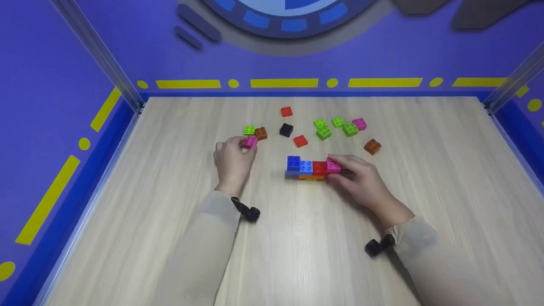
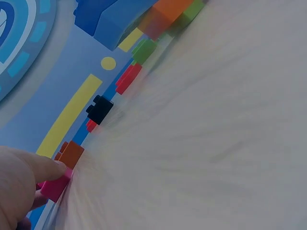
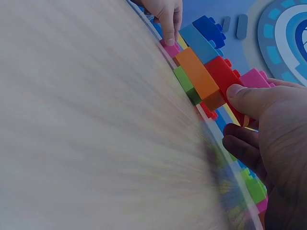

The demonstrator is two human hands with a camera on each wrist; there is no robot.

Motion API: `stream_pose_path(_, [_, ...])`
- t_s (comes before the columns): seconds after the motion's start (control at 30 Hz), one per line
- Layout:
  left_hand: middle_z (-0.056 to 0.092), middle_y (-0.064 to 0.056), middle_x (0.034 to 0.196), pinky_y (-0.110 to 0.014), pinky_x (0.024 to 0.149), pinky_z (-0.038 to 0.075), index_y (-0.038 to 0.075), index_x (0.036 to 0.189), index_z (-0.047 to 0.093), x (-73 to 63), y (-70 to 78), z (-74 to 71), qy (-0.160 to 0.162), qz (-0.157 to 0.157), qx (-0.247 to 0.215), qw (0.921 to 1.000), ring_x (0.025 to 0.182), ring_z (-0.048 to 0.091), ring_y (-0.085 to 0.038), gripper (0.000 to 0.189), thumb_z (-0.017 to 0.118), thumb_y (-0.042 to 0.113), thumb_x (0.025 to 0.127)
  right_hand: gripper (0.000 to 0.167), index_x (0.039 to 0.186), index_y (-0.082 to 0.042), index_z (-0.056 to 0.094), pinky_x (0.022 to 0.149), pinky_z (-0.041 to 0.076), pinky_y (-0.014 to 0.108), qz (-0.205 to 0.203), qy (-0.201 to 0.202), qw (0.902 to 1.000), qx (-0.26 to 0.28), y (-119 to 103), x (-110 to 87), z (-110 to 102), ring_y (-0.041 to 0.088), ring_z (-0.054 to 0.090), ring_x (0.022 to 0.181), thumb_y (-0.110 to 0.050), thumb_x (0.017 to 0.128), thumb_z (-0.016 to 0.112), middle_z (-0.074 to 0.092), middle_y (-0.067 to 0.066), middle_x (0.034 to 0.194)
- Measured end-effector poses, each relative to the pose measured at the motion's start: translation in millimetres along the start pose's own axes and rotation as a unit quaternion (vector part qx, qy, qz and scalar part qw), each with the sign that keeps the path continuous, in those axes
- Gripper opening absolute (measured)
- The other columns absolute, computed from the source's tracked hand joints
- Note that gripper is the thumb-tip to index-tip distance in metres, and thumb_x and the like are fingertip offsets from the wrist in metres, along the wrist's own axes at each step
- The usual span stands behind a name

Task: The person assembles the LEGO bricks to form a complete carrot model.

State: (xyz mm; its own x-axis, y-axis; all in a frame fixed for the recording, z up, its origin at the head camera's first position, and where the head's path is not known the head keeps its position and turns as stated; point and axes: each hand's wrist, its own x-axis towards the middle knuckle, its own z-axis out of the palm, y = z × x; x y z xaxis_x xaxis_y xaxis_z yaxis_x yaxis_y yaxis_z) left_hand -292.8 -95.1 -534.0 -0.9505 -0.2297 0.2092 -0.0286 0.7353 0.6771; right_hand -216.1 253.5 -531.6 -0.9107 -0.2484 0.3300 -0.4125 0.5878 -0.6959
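Observation:
My left hand [image 1: 233, 163] pinches a pink toy brick [image 1: 250, 142] between thumb and fingers, low over the table. Just beyond that brick lie a brown brick [image 1: 261, 133] and a lime green brick [image 1: 248, 130]. My right hand [image 1: 359, 178] grips the right end of a built block of joined bricks. On its top sit a dark blue brick [image 1: 293, 162], a light blue brick [image 1: 306, 166], a red brick [image 1: 319, 167] and a pink brick at the gripped end. An orange brick [image 3: 199, 79] and a green brick [image 3: 186, 85] form its underside in the right wrist view.
Loose bricks lie beyond my hands: a black brick [image 1: 286, 130], red bricks [image 1: 300, 141], several lime green bricks [image 1: 323, 132], a pink one and another brown brick [image 1: 372, 146] on the right. Blue panels [image 1: 293, 63] wall the wooden table [image 1: 289, 255] at back and sides.

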Motion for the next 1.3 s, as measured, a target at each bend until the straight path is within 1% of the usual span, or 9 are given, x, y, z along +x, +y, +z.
stream_pose_path(0.17, [0.086,-0.004,0.113,-0.048,0.106,0.047,0.015,0.119,0.085,0.7,3.2,-0.3,0.007,-0.009,-0.02,0.9997,0.111,0.063,-0.031,0.031,0.086,0.039,0.099,0.056,0.149,-0.013,0.075,0.108,0.046,0.002,0.001,0.003,1.0,0.003,1,0.7,-1,0.03,0.076,0.132,-0.006,0.096,0.09,0.08,0.007,0.142])
stream_pose_path(0.3, [0.085,-0.005,0.106,-0.047,0.101,0.05,0.013,0.113,0.084,1.1,6.5,-1.1,0.012,-0.01,-0.059,0.9981,0.109,0.062,-0.03,0.029,0.086,0.038,0.098,0.056,0.149,-0.013,0.075,0.108,0.046,0.002,0.001,0.004,1.0,0.003,0,1.2,-2,0.029,0.076,0.132,-0.006,0.096,0.09,0.08,0.007,0.141])
stream_pose_path(0.47, [0.083,-0.012,0.115,-0.044,0.098,0.054,0.01,0.117,0.08,0.8,9.9,-1.6,0.006,-0.016,-0.125,0.992,0.115,0.062,-0.029,0.031,0.088,0.033,0.098,0.057,0.149,-0.013,0.075,0.107,0.047,0.001,0.001,0.003,1.0,-0.001,-1,1.3,-2,0.028,0.077,0.129,-0.005,0.095,0.09,0.08,0.007,0.14])
stream_pose_path(0.6, [0.08,-0.012,0.125,-0.039,0.096,0.053,0.011,0.12,0.079,-1.8,16.0,-1.8,0.015,-0.014,-0.154,0.9878,0.115,0.061,-0.027,0.032,0.089,0.032,0.098,0.056,0.149,-0.013,0.075,0.107,0.047,0.002,-0.002,0.003,1.0,-0.005,-1,1.3,-2,0.028,0.077,0.129,-0.006,0.095,0.091,0.08,0.007,0.139])
stream_pose_path(0.67, [0.079,-0.011,0.126,-0.037,0.092,0.049,0.011,0.123,0.078,-5.2,22.4,-2.6,0.014,-0.003,-0.172,0.985,0.11,0.059,-0.026,0.034,0.09,0.031,0.098,0.056,0.149,-0.013,0.075,0.108,0.047,0.002,-0.005,0.003,1.0,-0.004,-1,1.5,-1,0.028,0.077,0.129,-0.007,0.096,0.09,0.08,0.006,0.139])
stream_pose_path(0.77, [0.077,-0.009,0.128,-0.035,0.089,0.043,0.011,0.13,0.076,-12.2,34.4,-3.3,-0.004,0.018,-0.199,0.9798,0.108,0.056,-0.028,0.039,0.091,0.03,0.098,0.056,0.149,-0.013,0.075,0.108,0.047,0.002,-0.004,0.0,1.0,-0.001,-1,1.7,-1,0.028,0.077,0.13,-0.007,0.096,0.09,0.08,0.006,0.139])
stream_pose_path(1.03, [0.076,-0.007,0.136,-0.037,0.098,0.042,0.008,0.137,0.075,-34.8,61.6,-2.5,-0.062,0.074,-0.226,0.9693,0.123,0.059,-0.043,0.047,0.09,0.031,0.1,0.056,0.15,-0.014,0.074,0.11,0.047,0.003,0.001,-0.003,1.0,0.002,0,-0.1,0,0.028,0.076,0.132,-0.008,0.096,0.09,0.08,0.006,0.141])
stream_pose_path(1.17, [0.076,-0.008,0.133,-0.037,0.095,0.041,0.007,0.135,0.076,-44.6,71.5,-1.4,-0.078,0.11,-0.233,0.9631,0.117,0.059,-0.041,0.047,0.09,0.033,0.099,0.057,0.151,-0.014,0.074,0.111,0.046,0.004,-0.002,-0.003,1.0,0.004,1,-0.8,0,0.028,0.076,0.134,-0.008,0.096,0.09,0.079,0.006,0.142])
stream_pose_path(1.3, [0.076,-0.005,0.132,-0.038,0.096,0.045,0.01,0.134,0.077,-53.8,79.1,-0.6,-0.095,0.131,-0.232,0.959,0.117,0.06,-0.035,0.045,0.091,0.034,0.098,0.057,0.15,-0.013,0.074,0.11,0.046,0.003,-0.005,-0.001,1.0,0.004,1,-1.2,0,0.029,0.075,0.134,-0.008,0.096,0.091,0.079,0.007,0.143])
